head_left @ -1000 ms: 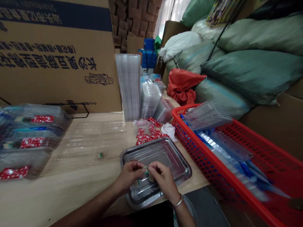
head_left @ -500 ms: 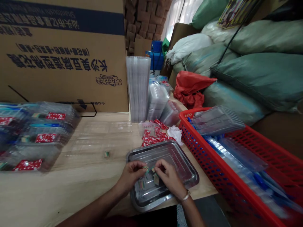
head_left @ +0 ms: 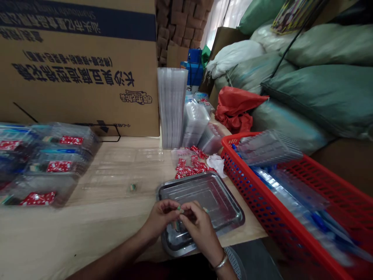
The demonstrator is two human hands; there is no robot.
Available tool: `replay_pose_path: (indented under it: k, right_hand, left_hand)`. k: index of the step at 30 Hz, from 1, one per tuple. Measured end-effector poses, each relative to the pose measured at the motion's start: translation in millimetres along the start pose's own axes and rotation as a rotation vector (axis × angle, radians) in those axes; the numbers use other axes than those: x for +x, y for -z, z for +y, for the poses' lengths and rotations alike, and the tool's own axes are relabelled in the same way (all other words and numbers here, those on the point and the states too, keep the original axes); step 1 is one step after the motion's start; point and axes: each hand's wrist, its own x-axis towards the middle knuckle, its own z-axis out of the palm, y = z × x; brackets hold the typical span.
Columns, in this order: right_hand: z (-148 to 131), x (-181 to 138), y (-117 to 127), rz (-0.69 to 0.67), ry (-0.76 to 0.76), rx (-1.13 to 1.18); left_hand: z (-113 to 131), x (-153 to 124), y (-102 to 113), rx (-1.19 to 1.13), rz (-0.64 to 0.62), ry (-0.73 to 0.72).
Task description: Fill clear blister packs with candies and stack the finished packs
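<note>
Right hand drawn closer to left hand since earlier frame, above steel tray; left pinching small piece; right fingertips curled just beside it; second small piece on table, mid-surface.

Big cardboard carton standing ahead & L of the fingers, w/ brown cartons stacking up behind; daylight coming thru white curtain far ahead; green woven sacks slumping R of fingers, above wooden counter stretching L.
</note>
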Motion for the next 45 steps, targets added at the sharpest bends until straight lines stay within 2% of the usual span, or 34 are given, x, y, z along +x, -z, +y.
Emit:
replay_pose_path:
  k: [6,9,12,17,19,21,23,25,28,31,33,36,37,39,41,43,45]
  right_hand:
    - [8,-3,-15,0.182,-0.022,0.101]
    - [12,-4,-16,0.207,-0.041,0.155]
    - [13,-5,-13,0.122,-0.013,0.075]
    - [8,-8,-19,-0.153,0.135,-0.456]
    - [6,-8,-22,-0.181,0.152,-0.470]
    - [5,-7,-21,-0.177,0.135,-0.349]
    - [2,-5,-18,-0.159,0.082,-0.173]
    - [-2,-5,-18,-0.123,0.048,-0.058]
    - [-7,-8,-23,-0.014,0.081,-0.086]
    - [0,-12,-23,0.021,0.081,-0.117]
    - [14,-13,-12,0.066,0.057,-0.159]
    - [40,-14,21,0.227,0.003,-0.398]
    - [47,-14,33,0.240,-0.022,-0.474]
    - [55,-14,50,0.185,-0.054,-0.551]
    - [53,-12,57,0.116,-0.065,-0.524]
    - [39,-10,51,0.054,-0.077,-0.401]
    - [20,-7,35,-0.040,-0.095,-0.201]
  left_hand:
    - [2,-2,1,0.129,-0.082,-0.096]
    - [5,-3,5,0.223,-0.069,-0.140]
    - [8,-3,13,0.283,0.005,-0.193]
    - [12,-3,24,0.202,0.076,-0.125]
    - [12,-5,25,0.192,0.103,-0.118]
    - [11,-7,24,0.193,0.156,-0.131]
    - [10,-10,22,0.196,0.165,-0.122]
    - [9,-13,20,0.176,0.111,-0.069]
    - [8,-16,19,0.118,-0.008,0.019]
    - [5,-17,23,0.091,-0.101,0.050]
    - [3,-19,26,0.098,-0.101,0.074]
    - [2,-21,27,0.103,-0.051,0.093]
    - [2,-21,27,0.095,-0.040,0.093]
    - [3,-21,25,0.072,-0.030,0.094]
    - [3,-20,23,0.048,-0.011,0.089]
    - [3,-20,22,0.024,0.015,0.077]
    - [3,-20,21,0.003,0.032,0.067]
